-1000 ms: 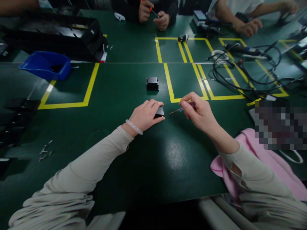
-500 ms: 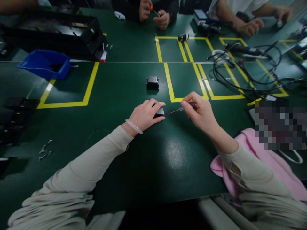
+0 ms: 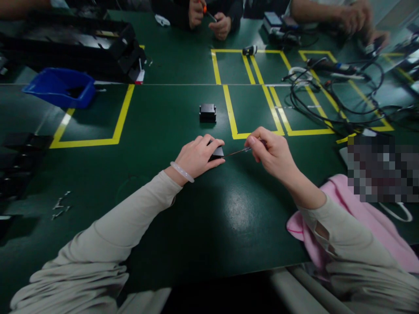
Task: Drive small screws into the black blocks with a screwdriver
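My left hand grips a small black block-shaped part on the green table, fingers over its far side and thumb along the near side. Much of that part is hidden under the palm. In my right hand is a screwdriver, its handle mostly covered by my curled fingers. The thin shaft points left, and its tip meets the right end of the black part. Just beyond my hands stands a second black part of similar size, with small shiny bits at its sides.
Several loose screws lie at the left. Behind them are a blue scoop bin and black trays. Tangled black cables and a pink cloth are at the right. Across the table, a co-worker's hands hold an orange-handled tool.
My right fingers have turned slightly around the screwdriver handle, whose tip stays at the part. My left hand keeps its place. The co-worker's hands at the far right have moved together.
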Available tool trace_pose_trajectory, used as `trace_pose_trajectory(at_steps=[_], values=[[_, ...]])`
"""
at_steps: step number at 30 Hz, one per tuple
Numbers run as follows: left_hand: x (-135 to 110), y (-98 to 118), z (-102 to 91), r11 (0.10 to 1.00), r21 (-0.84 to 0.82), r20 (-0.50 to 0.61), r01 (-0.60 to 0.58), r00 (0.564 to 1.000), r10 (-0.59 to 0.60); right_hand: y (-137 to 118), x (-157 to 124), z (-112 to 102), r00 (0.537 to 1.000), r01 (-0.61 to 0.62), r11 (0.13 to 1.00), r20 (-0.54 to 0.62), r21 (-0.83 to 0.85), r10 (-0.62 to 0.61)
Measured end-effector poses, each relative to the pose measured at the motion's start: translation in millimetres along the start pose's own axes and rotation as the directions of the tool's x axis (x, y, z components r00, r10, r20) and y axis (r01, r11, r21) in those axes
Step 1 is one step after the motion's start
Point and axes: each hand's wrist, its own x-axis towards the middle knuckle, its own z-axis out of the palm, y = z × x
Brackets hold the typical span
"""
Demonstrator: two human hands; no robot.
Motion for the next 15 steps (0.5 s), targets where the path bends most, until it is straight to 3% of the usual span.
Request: trace_pose_trajectory(at_steps=[5,15], values=[[0.1,1.0,-0.1,1.000,0.002,-0.002,0.011,1.000,-0.011,3.4,-1.1,1.1,0.999,-0.028,0.998,0.016,0.064,0.028],[0.5,1.4,0.3,1.000,-0.003,-0.006,0.010,1.000,-0.010,4.3,-0.7,2.1,1.000,-0.025,0.999,-0.019,0.042,0.025]])
